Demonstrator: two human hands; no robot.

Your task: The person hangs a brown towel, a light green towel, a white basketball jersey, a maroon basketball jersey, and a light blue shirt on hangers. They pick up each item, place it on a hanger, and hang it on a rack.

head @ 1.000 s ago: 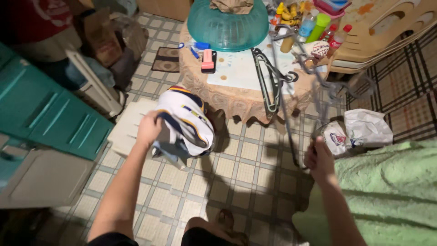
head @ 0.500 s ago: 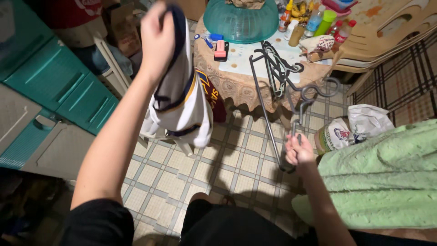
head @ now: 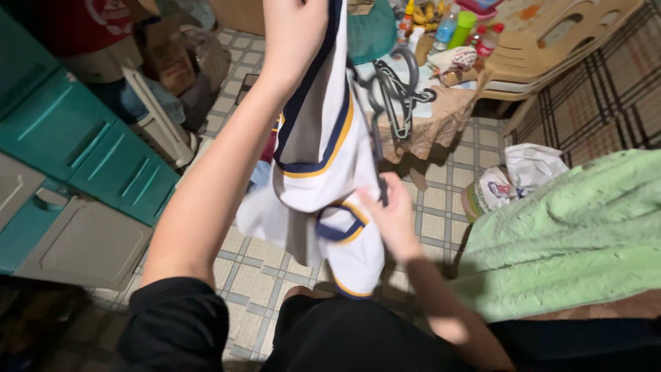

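Note:
My left hand (head: 292, 31) is raised at the top of the view and grips the upper edge of a white sleeveless jersey (head: 320, 162) trimmed in navy and gold, which hangs down in front of me. My right hand (head: 392, 217) holds a dark grey clothes hanger (head: 375, 103) by its lower part, right against the jersey's lower edge. The hanger's hook rises behind the cloth.
A round table (head: 441, 117) with a lace cloth holds more hangers (head: 403, 103), bottles (head: 458, 31) and a teal basket (head: 368, 34). Teal cabinets (head: 82, 145) stand at left. A green blanket (head: 571, 234) lies at right, beside white plastic bags (head: 520, 176). Tiled floor (head: 434, 207) lies below.
My left hand lifted the jersey from low beside the table to high in front of me. My right hand brought the hanger leftward, up against the jersey.

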